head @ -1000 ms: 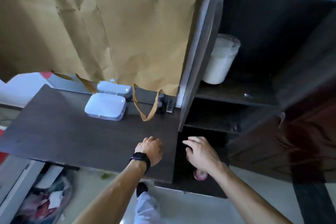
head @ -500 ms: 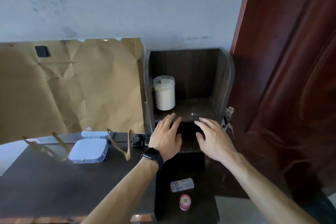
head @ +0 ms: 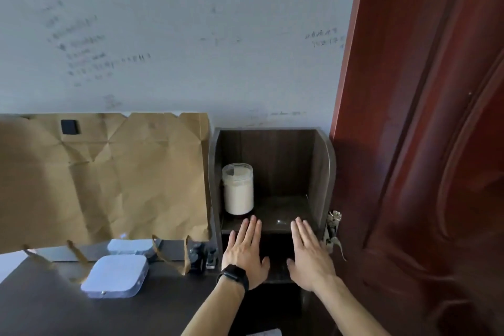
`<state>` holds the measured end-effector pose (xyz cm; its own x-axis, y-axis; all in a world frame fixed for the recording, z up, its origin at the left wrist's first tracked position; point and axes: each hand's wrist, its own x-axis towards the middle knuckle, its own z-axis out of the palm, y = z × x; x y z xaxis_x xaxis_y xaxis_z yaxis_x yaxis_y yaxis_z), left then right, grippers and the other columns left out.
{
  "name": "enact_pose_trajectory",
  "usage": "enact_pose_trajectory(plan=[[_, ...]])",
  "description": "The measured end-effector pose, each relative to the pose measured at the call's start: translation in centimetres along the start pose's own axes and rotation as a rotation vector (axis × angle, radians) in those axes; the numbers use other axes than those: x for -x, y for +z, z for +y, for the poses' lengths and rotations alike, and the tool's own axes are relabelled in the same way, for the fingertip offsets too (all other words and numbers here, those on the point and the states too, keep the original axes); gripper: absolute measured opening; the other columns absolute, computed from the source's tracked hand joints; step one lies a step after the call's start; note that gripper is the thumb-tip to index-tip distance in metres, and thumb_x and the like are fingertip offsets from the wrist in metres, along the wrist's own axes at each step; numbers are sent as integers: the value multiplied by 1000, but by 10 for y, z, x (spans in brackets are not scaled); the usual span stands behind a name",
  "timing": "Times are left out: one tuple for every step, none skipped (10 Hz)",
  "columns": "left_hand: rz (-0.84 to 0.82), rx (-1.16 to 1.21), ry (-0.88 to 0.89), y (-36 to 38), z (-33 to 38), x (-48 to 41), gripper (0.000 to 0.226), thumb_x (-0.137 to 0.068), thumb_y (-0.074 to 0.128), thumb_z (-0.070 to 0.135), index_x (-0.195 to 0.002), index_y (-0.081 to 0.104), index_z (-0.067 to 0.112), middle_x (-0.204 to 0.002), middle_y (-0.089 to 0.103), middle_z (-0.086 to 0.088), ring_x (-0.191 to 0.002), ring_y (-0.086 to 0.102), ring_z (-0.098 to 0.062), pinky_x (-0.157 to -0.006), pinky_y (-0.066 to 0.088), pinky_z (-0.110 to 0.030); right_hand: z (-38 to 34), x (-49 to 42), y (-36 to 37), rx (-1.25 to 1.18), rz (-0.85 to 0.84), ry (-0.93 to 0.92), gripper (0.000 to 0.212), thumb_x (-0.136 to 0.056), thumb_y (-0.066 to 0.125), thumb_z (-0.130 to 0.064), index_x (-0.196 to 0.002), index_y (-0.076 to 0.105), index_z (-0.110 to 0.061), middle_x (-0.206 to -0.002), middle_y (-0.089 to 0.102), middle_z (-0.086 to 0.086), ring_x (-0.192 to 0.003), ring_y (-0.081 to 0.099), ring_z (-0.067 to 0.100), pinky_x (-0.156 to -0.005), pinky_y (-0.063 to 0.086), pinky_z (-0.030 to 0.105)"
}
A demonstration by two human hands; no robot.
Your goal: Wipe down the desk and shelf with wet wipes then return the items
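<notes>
The dark wooden shelf (head: 321, 172) stands at the right end of the dark desk (head: 49, 311). A clear jar (head: 237, 189) of pale powder sits at the left of its top board. My left hand (head: 245, 249), with a black watch on the wrist, is flat and spread in front of the shelf's front edge, fingertips just below the jar. My right hand (head: 309, 254) is spread the same way beside it, to the right. Neither hand holds anything. No wet wipe shows in either hand.
A white square box (head: 116, 275) lies on the desk, a second white box (head: 129, 245) behind it. A creased brown paper bag (head: 103, 177) hangs on the wall above them. Small dark items (head: 197, 256) stand by the shelf's left wall. A red-brown door (head: 425, 144) with a metal latch (head: 334, 229) flanks the shelf.
The view has tilted up from the desk edge to the wall and shelf. Both hands have risen from the desk's front edge to the shelf front and spread flat.
</notes>
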<state>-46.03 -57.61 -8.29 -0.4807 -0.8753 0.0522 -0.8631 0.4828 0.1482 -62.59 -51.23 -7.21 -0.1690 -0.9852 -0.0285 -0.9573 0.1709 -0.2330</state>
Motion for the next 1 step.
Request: enact_pose_trajectory(plan=[[39,18,0,0,1,-1,80,-96,33,50,-156,-10,21,-162,-19,6,-149,-19,-14,-123,-5,-41,2,-7,-28,-26,-133,-9,83,-98,47,-41,-158,-3,-15,-165,-13,-7,-152,-11,12,-122,21,46]])
